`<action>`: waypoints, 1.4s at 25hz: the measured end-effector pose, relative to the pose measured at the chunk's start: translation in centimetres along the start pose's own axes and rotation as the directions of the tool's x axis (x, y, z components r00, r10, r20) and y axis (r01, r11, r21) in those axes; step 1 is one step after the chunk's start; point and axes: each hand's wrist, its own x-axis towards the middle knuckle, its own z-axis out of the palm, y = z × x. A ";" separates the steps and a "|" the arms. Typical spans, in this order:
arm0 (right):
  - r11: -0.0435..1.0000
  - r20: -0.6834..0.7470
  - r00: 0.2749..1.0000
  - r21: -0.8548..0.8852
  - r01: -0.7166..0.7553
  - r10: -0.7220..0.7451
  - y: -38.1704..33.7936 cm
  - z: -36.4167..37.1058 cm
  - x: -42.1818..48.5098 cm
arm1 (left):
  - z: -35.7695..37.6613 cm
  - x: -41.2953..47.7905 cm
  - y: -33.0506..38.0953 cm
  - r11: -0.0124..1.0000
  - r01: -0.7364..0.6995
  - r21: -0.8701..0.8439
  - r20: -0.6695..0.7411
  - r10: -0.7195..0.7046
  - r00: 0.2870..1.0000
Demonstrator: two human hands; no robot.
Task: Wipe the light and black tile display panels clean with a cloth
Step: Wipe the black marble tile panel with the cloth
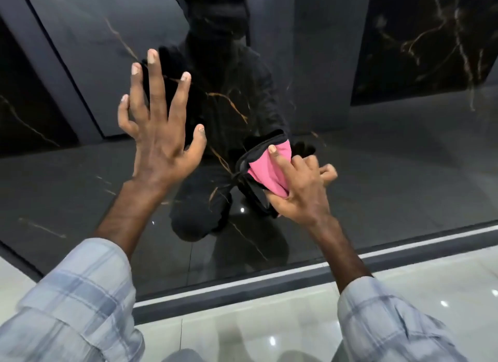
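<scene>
Black tile display panel (pixel 377 189): a large, glossy, dark slab with thin gold and white veins. It is polished enough to mirror a dark crouching figure at its middle.

Panel trim (pixel 269 287): a straight dark strip with a pale line along the panel's bottom edge, slanting up to the right.

Cloth (pixel 269 170): soft, bright pink fabric with a black border, folded into a thick wad. It lies against the panel, a little right of the middle and well above the bottom edge.

Cloth direction: the long axis runs from the palm at lower right up and leftward. The black-bordered fold leads, and a loose black tail hangs from the lower left side.

Right hand (pixel 299 191): grips the cloth. The forefinger lies straight across the pink face, the other fingers are curled behind, and the heel of the hand is under the wad.

Left hand (pixel 161 135): fingers and thumb fanned wide, pointing up, left of the cloth and apart from it. The fingertips meet their own dark reflection, so they appear to touch the panel.

Sleeves: a pale blue-grey checked shirt covers both forearms, the left sleeve (pixel 75 302) and the right sleeve (pixel 390 324).

Floor (pixel 269 332): pale, shiny tile below the trim, dotted with reflected lights.
</scene>
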 end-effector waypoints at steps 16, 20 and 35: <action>0.971 -0.440 0.875 0.206 -0.122 0.203 -1.2 -6.8 15.0 | 0.4 4.1 -2.4 0.988 -0.037 0.149 -0.037 0.043 0.998; 0.971 -0.418 0.883 0.193 -0.143 0.214 -3.3 -9.6 18.7 | -0.2 3.9 -2.0 0.997 -0.029 0.071 -0.024 0.031 0.999; 0.464 -0.028 0.500 -0.422 0.779 -0.865 -1.4 -5.6 17.9 | 0.0 7.7 -4.1 0.974 -0.085 0.208 -0.188 0.125 0.974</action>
